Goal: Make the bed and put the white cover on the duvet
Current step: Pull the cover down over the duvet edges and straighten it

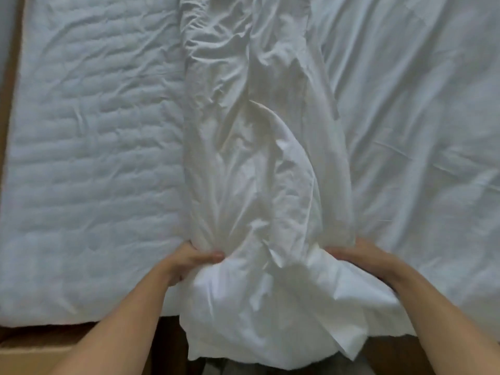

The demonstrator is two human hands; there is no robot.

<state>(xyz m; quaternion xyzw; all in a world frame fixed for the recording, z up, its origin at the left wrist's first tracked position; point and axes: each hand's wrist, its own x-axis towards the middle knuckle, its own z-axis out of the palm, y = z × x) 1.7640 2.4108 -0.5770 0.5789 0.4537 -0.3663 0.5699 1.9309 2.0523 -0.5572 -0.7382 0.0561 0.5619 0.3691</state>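
While my left hand (193, 262) pinches one side of the bunched white cover (259, 171) and my right hand (365, 257) clasps the other, the soft, light cloth runs away from my grip beside a quilted layer (89, 158), likely slipping unless gathered in folds.

Bed (89, 158): quilted white surface, creased, fills most of the view. Wooden frame (9, 85): brown strip along the bed's left edge. Paler wooden ledge (35, 353): at the bed's near left corner. Dark brown surface (167, 345): just below the bed's near edge; floor or frame, cannot tell. Light: soft, even, cool bluish cast.
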